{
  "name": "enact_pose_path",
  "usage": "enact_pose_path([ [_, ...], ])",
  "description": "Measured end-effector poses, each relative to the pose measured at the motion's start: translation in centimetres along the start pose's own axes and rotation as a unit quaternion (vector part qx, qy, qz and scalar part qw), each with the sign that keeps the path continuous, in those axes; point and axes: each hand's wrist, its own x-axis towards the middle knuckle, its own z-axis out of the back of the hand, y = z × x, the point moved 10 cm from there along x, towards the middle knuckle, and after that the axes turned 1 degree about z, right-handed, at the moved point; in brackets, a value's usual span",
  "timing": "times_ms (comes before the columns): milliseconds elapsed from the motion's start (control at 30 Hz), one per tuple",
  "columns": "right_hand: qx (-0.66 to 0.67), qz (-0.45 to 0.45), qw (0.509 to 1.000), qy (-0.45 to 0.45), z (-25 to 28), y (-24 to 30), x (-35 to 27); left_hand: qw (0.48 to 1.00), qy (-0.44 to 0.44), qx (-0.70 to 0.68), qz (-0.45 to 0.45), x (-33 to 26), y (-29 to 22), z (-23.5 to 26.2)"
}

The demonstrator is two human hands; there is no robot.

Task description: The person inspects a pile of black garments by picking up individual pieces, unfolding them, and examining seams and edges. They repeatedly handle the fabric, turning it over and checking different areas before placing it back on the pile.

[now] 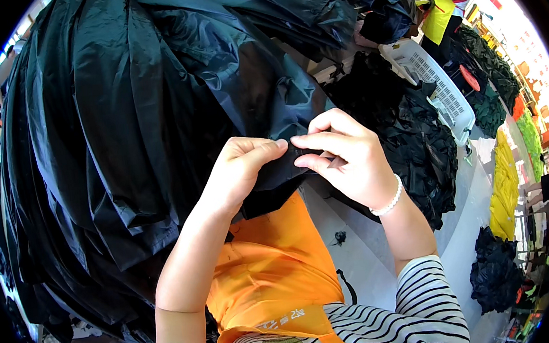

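Note:
A large heap of dark, shiny fabric [173,108] fills the left and middle of the view, hanging in long folds. My left hand [239,171] pinches the near edge of this fabric between thumb and curled fingers. Just to its right, my right hand [350,156] has its fingers bent in at the same edge, with some dark fabric between thumb and fingertips. A small gap separates the two hands. Whether the right fingers hold anything besides fabric is too small to tell. A white beaded bracelet [389,199] circles my right wrist.
Crumpled black fabric pieces [415,154] lie to the right of my hands, beside a white plastic basket [438,84]. Farther right are a yellow bundle [502,186] and another black bundle [494,270]. A person in a yellow apron [439,16] stands at the far right.

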Motion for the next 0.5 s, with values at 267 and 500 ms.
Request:
enact_pose_path([
  [267,0.158,-0.070,0.982,0.071,-1.6,-2.2,-0.3,0.999,0.016,0.038,-0.001,-0.5,0.1,-0.3],
  [500,0.100,-0.086,0.989,0.061,-2.4,-2.0,-0.4,0.981,-0.031,0.145,-0.129,-1.4,-2.1,-0.2],
])
